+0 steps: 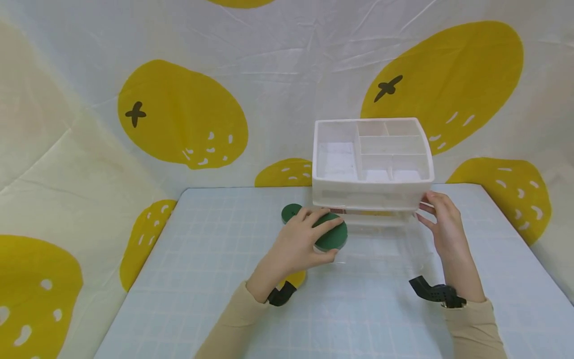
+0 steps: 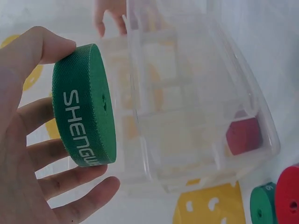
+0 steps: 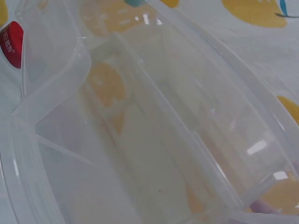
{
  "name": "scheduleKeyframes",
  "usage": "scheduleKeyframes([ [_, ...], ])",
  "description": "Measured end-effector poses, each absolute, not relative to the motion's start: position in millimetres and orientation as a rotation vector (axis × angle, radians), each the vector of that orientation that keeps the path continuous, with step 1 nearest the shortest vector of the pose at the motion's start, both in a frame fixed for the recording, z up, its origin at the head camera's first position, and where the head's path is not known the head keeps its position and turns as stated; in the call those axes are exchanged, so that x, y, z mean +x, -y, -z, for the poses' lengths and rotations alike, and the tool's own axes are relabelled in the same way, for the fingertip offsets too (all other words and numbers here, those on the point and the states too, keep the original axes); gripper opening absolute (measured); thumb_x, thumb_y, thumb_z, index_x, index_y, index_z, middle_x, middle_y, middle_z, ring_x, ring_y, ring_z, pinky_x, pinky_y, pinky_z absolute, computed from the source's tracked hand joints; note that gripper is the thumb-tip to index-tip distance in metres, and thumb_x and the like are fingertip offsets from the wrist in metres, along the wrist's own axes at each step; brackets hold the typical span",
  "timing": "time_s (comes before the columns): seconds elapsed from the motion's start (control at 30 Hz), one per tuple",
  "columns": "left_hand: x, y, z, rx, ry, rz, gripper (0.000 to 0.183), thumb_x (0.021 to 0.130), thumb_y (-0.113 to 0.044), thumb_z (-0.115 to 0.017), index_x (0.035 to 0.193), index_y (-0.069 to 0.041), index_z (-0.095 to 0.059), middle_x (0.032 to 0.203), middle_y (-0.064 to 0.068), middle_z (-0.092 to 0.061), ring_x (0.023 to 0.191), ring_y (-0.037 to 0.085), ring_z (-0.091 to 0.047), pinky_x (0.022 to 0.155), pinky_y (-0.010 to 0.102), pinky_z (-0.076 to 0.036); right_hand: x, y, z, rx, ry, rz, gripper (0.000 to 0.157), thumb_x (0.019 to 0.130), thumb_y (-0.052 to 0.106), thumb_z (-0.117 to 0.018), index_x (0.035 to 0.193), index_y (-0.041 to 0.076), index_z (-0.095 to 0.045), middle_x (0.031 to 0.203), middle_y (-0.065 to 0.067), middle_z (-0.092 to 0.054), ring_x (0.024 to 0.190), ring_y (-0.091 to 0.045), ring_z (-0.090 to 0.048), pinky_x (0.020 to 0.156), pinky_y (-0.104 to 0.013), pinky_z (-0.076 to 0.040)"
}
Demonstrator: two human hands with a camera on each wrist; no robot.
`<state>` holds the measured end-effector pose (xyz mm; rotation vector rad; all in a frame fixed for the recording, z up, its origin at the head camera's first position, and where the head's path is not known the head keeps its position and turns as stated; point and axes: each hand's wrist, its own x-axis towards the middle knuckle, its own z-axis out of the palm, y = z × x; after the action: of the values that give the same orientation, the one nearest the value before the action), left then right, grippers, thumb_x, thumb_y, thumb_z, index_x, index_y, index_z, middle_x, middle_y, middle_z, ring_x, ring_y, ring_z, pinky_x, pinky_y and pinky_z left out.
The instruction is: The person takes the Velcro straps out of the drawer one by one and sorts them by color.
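My left hand (image 1: 301, 244) holds a green roll of strap (image 1: 332, 233) between thumb and fingers, over the left end of a pulled-out clear drawer (image 1: 381, 247). White letters run along the roll's edge (image 2: 77, 126) in the left wrist view. The drawer belongs to a white desk organizer (image 1: 372, 194) with several top compartments. At the organizer's right side is my right hand (image 1: 448, 227), its fingers extended beside the lower right corner; whether they touch it is unclear. Dividers cross the clear drawer (image 3: 177, 116) in the right wrist view.
A smaller green roll (image 1: 291, 212) lies left of the organizer, with a red roll (image 2: 288, 191) by it. A red piece (image 2: 244, 135) shows in or through the drawer's corner. Patterned cloth (image 1: 278, 89) hangs behind the table (image 1: 179, 279).
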<state>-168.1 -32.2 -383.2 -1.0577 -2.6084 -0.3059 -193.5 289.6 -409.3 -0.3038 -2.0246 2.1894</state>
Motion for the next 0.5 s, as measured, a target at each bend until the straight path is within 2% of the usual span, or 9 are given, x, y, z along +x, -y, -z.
scheduleKeyframes([
  [0.2, -161, 50, 393, -0.913, 2.6, 0.449, 0.056, 0.081, -0.045, -0.067, 0.133, -0.031, -0.055, 0.137, 0.002, -0.054, 0.11, 0.022, -0.048, 0.083, 0.032, -0.054, -193, -289, 409, -0.29, 2.017, -2.196, 0.024, 0.096, 0.047, -0.05, 0.111, 0.028, -0.049, 0.111, 0.016, -0.046, 0.106, -0.006, -0.044, 0.115, -0.063, -0.015],
  [0.5, -154, 76, 404, -0.68, 2.671, 0.662, 0.054, 0.081, -0.04, -0.07, 0.132, -0.032, -0.057, 0.141, 0.002, -0.05, 0.114, 0.023, -0.045, 0.083, 0.038, -0.057, -192, -289, 410, -0.286, 2.033, -2.178, 0.027, 0.096, 0.048, -0.049, 0.114, 0.029, -0.048, 0.113, 0.016, -0.046, 0.107, -0.006, -0.043, 0.115, -0.063, -0.016],
])
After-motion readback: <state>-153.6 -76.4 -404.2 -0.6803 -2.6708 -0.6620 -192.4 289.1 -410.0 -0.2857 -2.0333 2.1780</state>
